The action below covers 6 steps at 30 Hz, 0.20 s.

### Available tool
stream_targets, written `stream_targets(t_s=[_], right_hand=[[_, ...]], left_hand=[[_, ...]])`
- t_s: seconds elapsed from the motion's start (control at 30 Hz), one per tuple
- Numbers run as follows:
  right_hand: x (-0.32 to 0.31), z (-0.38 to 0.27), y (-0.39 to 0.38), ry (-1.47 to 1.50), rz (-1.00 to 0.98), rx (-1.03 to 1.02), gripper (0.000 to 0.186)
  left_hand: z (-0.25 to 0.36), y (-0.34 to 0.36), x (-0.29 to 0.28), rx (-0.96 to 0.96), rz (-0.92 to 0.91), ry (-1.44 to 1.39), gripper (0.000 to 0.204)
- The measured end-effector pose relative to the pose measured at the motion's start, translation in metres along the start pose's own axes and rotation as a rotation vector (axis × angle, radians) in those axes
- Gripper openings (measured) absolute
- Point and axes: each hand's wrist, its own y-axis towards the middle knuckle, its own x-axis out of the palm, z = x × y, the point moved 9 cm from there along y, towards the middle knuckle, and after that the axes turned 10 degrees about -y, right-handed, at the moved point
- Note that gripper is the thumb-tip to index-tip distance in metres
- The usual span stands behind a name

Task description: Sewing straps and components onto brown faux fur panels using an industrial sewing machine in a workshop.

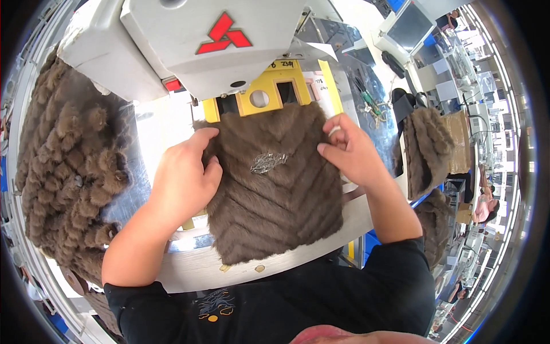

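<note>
Nearest us, we are pressing our left hand (186,178) flat and pinching with our right hand (349,150) the side edges of the soft, limp brown chevron-ribbed fur panel (275,189), which is lying on the desk (189,266) under the grey sewing machine head (212,40).

Brightly and evenly lit from overhead, with strong glare on the white table (166,123) just left of the brown fur panel (275,183) and washed-out whites above it. Soft, short shadows under the left hand (183,178) and right hand (349,152) resting on that panel. Sharp at the panel itself, pile and silvery patch crisp. Heavily bent toward the rim, far right of the panel squeezed and small; black vignette all round
</note>
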Motion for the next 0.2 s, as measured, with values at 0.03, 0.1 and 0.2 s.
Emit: stream_targets(t_s=[0.03, 0.1, 0.2], right_hand=[[-0.008, -0.003, 0.002, 0.079, 0.119, 0.000, 0.024], [-0.009, 0.003, 0.006, -0.083, 0.070, -0.020, 0.027], [-0.009, 0.014, 0.003, -0.443, -0.076, -0.012, 0.042]], left_hand=[[-0.001, 0.000, 0.001, 0.000, -0.001, 0.000, 0.040], [0.000, 0.000, 0.004, 0.045, 0.002, -0.025, 0.041], [0.000, -0.004, 0.014, 0.058, -0.097, -0.058, 0.042]])
